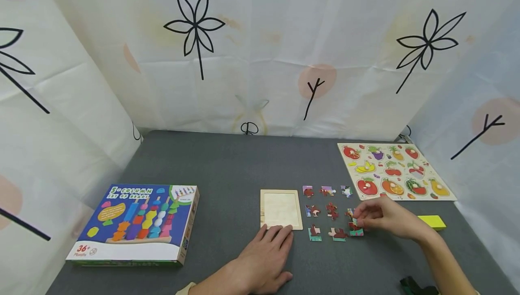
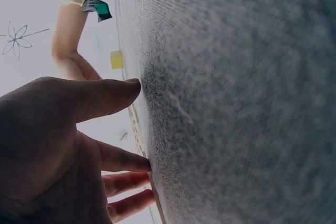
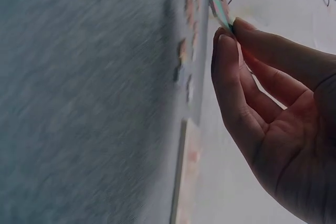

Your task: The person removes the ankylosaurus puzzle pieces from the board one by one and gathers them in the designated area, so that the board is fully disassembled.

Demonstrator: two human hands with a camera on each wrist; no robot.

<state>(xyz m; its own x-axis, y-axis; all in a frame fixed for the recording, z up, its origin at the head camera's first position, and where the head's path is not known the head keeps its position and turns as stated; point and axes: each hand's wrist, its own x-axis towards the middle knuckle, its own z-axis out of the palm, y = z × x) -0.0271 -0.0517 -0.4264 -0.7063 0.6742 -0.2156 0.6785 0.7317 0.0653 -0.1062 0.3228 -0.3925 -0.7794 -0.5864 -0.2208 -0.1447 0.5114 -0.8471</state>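
Fingers spread, my left hand (image 1: 268,259) lies with its fingertips at the near edge of a square wooden puzzle tray (image 1: 281,229), whose pale inside holds no pieces. In the left wrist view the fingertips (image 2: 148,198) meet the tray's thin edge. My right hand (image 1: 383,216) pinches a jigsaw piece (image 3: 218,4) between thumb and fingers, tilted up above the table in the right wrist view. From the head view this brown and teal piece sits at the lower right of several loose jigsaw pieces (image 1: 331,211) laid in rows.
A fruit puzzle board (image 1: 390,164) lies at the back right, with a yellow block (image 1: 432,222) beyond my right wrist. At the left is a blue bead-set box (image 1: 134,223). A dark object (image 1: 416,286) shows at the front right edge. Printed curtains enclose the grey table.
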